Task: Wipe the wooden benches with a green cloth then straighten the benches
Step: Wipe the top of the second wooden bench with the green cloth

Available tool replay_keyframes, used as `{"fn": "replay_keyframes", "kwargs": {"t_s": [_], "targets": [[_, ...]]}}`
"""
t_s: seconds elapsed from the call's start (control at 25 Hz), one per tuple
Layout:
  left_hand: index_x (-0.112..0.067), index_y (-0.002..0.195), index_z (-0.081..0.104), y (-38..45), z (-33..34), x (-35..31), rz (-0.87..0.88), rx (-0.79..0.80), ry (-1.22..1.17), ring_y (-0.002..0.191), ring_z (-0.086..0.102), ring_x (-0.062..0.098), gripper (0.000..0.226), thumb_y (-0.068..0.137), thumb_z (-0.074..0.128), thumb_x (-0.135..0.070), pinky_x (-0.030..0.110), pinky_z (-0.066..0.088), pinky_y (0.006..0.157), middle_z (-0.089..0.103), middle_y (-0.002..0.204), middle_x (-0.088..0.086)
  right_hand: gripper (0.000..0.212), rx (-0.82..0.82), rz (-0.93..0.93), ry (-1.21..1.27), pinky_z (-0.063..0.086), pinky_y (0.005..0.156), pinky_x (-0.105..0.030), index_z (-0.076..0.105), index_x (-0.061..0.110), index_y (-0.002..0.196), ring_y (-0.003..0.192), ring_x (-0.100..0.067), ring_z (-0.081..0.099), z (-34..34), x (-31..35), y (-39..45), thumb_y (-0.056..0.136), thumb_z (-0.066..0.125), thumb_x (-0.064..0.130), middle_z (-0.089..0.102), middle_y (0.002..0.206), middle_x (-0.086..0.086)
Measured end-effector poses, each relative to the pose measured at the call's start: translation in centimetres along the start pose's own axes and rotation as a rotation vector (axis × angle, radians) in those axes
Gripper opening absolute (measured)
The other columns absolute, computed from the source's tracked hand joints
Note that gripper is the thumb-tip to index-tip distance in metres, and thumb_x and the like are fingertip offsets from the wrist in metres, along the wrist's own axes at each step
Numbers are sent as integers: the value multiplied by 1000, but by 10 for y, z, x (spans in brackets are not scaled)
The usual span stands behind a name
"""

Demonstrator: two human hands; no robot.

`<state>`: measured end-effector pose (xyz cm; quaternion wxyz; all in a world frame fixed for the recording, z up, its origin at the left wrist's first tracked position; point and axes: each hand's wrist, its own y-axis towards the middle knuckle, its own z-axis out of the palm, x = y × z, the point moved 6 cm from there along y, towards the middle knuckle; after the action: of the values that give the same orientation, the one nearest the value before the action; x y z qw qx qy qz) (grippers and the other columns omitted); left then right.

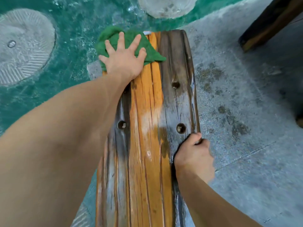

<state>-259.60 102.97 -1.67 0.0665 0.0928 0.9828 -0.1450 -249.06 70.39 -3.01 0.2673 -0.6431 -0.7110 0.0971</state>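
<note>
Two hands on wooden table (147,128), my left grip (124,58) spread flat pressing green cloth (147,48) at far end, my right grip (195,154) curled around right edge

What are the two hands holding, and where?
The right hand grips the wooden bench by its right side edge. The left hand holds nothing; it presses flat on the green cloth at the far end.

Hands: 2, left hand (122,60), right hand (194,155) | green cloth (129,45): 1 | wooden bench (147,128) in full view: 1 | holes in its surface: 3 | round floor discs: 2
</note>
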Motion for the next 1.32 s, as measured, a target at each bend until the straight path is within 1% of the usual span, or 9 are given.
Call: {"fn": "replay_keyframes", "kwargs": {"t_s": [0.24, 0.4, 0.64, 0.72, 0.84, 1.0, 1.08, 1.2, 1.32], "targets": [[-58, 153, 14, -59, 33, -121, 594, 69, 207, 155, -5, 32, 53, 101, 14, -65, 74, -2, 114, 0, 169, -9, 58, -29, 7, -5, 41, 83, -45, 54, 18, 117, 102, -38, 60, 1, 3, 3, 97, 12, 52, 66, 111, -16], [-57, 151, 20, -136, 43, -53, 906, 77, 247, 155, 5, 29, 51, 101, 17, -63, 69, 8, 115, 12, 169, -9, 55, -28, 39, 4, 40, 83, -45, 55, 18, 115, 101, -38, 60, -1, 4, 3, 98, 14, 51, 66, 109, -17], [-60, 152, 13, 2, -2, 0, 123, -3, 19, 155, -6, 36, 56, 98, 23, -69, 75, 5, 114, 1, 170, -7, 56, -47, 16, -16, 36, 78, -43, 55, 16, 119, 99, -37, 60, 1, 2, 4, 99, 14, 48, 66, 111, -16], [-58, 154, 12, 8, 5, -49, 165, 5, 28, 154, -7, 38, 58, 97, 22, -69, 76, -1, 113, 0, 170, -5, 56, -41, 20, -22, 33, 76, -42, 55, 16, 121, 99, -37, 60, 2, 0, 5, 99, 14, 48, 66, 111, -16], [-57, 153, 19, -49, 29, -115, 479, 57, 92, 155, -3, 31, 57, 97, 23, -67, 75, -2, 114, 3, 170, -9, 57, -46, 4, -16, 33, 76, -42, 55, 16, 121, 100, -37, 60, 2, 1, 6, 99, 13, 48, 65, 111, -17], [-53, 150, 32, -176, 54, -74, 829, 49, 172, 155, 10, 28, 51, 101, 25, -62, 67, 9, 115, 20, 167, -11, 55, -62, 21, -6, 38, 81, -44, 55, 13, 118, 103, -39, 60, 1, 1, 6, 98, 16, 47, 65, 113, -20], [-56, 152, 21, -140, 42, -46, 720, 12, 177, 155, 6, 28, 53, 100, 19, -66, 69, 7, 115, 17, 168, -8, 55, -66, 21, -2, 34, 77, -43, 55, 13, 119, 104, -39, 60, 2, 1, 6, 99, 16, 46, 65, 113, -20], [-57, 153, 16, -35, 15, -41, 274, -17, 46, 155, -4, 34, 55, 100, 23, -66, 74, 0, 115, 7, 170, -7, 54, -51, 7, -17, 29, 74, -41, 54, 13, 122, 102, -37, 59, 2, 2, 6, 101, 16, 45, 65, 112, -19], [-53, 154, 23, -21, 20, -76, 213, -38, -7, 154, 3, 36, 55, 100, 28, -60, 74, -2, 115, 14, 169, -6, 55, -53, 7, -14, 28, 75, -40, 55, 13, 123, 102, -35, 58, 2, 0, 10, 101, 16, 46, 65, 114, -17]]}}
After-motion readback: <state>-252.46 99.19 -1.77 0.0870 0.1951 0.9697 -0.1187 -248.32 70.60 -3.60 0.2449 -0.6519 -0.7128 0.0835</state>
